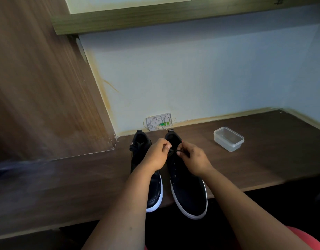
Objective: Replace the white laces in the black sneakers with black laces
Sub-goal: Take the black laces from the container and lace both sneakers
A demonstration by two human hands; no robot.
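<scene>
On desk (264,159): two sneakers (188,192), two hands (156,156) pinching one black lace (174,151).

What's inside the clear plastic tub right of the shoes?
Nothing shows inside the clear tub; its bottom shows through and it has no lid. It stands on the dark wooden desk.
</scene>
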